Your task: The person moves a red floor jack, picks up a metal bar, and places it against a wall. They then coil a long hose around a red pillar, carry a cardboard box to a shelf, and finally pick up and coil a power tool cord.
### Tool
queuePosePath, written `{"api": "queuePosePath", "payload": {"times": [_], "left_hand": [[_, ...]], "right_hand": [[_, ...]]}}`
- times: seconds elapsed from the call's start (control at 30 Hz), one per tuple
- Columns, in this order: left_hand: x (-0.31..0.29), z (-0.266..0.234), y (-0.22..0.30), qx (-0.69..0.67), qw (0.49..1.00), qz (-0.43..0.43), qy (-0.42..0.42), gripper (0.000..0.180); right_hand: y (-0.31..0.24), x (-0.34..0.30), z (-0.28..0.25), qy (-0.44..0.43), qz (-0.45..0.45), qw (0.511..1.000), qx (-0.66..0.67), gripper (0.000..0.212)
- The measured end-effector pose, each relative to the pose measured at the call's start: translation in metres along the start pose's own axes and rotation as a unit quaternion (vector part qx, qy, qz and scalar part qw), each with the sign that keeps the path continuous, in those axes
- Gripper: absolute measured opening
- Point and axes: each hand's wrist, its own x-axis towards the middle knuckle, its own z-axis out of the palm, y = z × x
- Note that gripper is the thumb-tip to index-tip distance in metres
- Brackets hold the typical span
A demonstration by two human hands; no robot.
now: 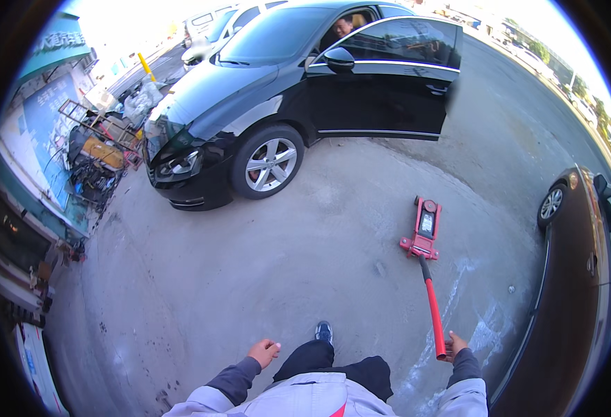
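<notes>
A red floor jack (425, 229) stands on the concrete ahead and to the right, its long handle slanting back toward me. At the handle's near end is my right hand (456, 345), closed on the red grip from its right side; part of the fingers is hidden behind it. My left hand (265, 352) hangs in front of my left thigh, empty, its fingers loosely bent and slightly apart. The jack's round lifting pad points away from me, toward a black car (250, 97) whose front door (382, 97) is swung open.
A person (342, 28) sits in the black car behind the open door. A brown car (563, 299) stands close on my right. Scrap and bags (103, 149) are piled along the shopfront (44, 139) at left. My shoe (324, 332) shows below.
</notes>
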Motion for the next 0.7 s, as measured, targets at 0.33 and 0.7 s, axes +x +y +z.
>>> {"api": "queuePosePath", "payload": {"times": [0.33,0.7], "left_hand": [[-0.278,0.144,-0.284,-0.305,0.874,-0.341,0.166,0.032],[-0.427,0.326,-0.485,-0.425,0.815,-0.312,0.240,0.030]], "right_hand": [[-0.028,0.019,0.085,0.021,-0.038,0.957,-0.287,0.034],[0.027,-0.035,0.236,-0.009,0.016,0.982,-0.190,0.029]]}}
